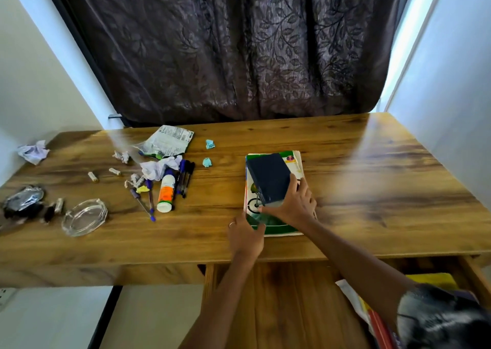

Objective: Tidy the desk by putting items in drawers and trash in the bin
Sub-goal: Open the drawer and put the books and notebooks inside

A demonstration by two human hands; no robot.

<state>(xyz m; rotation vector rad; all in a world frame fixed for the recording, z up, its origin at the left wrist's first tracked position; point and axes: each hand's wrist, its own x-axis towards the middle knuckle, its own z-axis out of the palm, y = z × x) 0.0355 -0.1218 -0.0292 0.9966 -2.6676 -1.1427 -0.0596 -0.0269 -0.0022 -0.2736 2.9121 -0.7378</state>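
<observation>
Nearest, an open drawer (435, 282) under the counter's (372, 189) front right edge shows yellow and red papers inside, partly hidden by the person's right forearm. Just above the edge, the left hand (245, 235) lies on the near left corner of a green-covered book (276, 226), its fingers (240, 222) fairly straight, a ring on one; whether the thumb is under the cover cannot be told. Beyond it, the right hand (292, 205) grips the near end of a dark blue book (268, 177), which rests tilted on top of the green-covered one. To the left stand a clear glass ashtray (85, 217) and, near the left edge, a crumpled dark foil wrapper (24, 199). Further in lies a cluster: a white and orange glue stick (166, 193), several blue pens (184, 176), crumpled white paper (159, 168) and small rolled scraps (93, 176). Behind these sit an opened silvery packet (170, 141), two teal paper bits (210, 144) and another paper ball (33, 152) at the far left corner. A dark leaf-patterned curtain (239, 43) hangs behind the counter.
</observation>
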